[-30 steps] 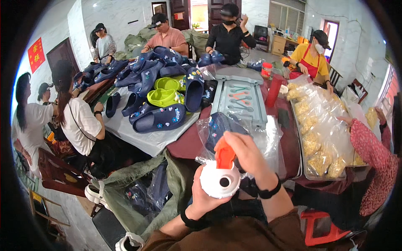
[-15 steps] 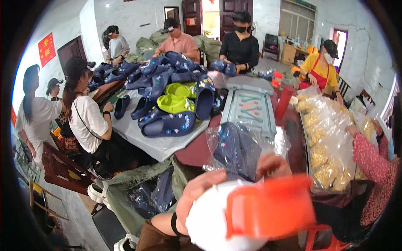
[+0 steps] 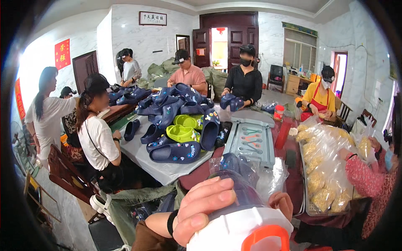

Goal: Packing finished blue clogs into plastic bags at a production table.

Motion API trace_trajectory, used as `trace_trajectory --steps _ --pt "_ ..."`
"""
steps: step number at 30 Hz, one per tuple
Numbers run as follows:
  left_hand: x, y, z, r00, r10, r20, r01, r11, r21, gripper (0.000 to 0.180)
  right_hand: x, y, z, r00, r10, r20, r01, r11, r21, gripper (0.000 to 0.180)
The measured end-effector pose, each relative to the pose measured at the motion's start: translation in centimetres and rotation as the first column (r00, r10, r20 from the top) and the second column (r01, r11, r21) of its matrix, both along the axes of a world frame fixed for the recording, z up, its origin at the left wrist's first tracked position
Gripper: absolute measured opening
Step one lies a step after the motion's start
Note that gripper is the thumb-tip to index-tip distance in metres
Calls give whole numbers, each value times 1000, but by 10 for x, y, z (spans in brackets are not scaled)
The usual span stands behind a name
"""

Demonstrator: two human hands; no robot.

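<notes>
Close in front of me is a large water bottle with a clear body, a white cap and an orange-red loop on it. The cap end points toward me and is cut off by the lower edge. My left hand wraps round the bottle's left side, fingers over the clear body and thumb by the cap. On the other side, my right hand shows only curled fingers against the bottle; its palm is hidden. Just beyond lies a navy clog in clear plastic, partly covered by the bottle.
A heap of navy clogs with lime-green clogs fills the table's left. A grey plastic panel lies centre, beside a red cylinder. Bagged yellow food fills a tray at right. An open green sack stands lower left. Several people work around.
The bottle has turned: the orange-red part that stuck out to the right now shows as a loop low on the cap, and the clear body is visible. The view has tilted upward.
</notes>
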State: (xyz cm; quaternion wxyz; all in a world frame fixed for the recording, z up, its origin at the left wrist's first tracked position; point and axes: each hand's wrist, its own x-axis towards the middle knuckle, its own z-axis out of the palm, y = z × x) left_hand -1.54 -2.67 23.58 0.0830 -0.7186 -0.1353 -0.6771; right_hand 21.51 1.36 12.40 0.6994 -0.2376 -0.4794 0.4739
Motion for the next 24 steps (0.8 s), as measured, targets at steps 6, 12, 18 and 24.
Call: trace_trajectory --steps 6,12,18,24 --pt "5 4 22 998 61 -21 -58 990 129 58 6 -7 -3 990 -135 -48 134 990 -38 17" --pt "6 4 39 997 14 -75 6 964 264 60 24 -13 -21 988 -138 72 148 978 -147 22" --pt "10 4 51 996 5 -86 24 943 333 62 20 -14 -20 953 -265 146 274 960 -49 26" --pt "13 4 61 998 -7 -67 33 916 399 62 21 -9 -35 914 -367 174 359 930 75 27"
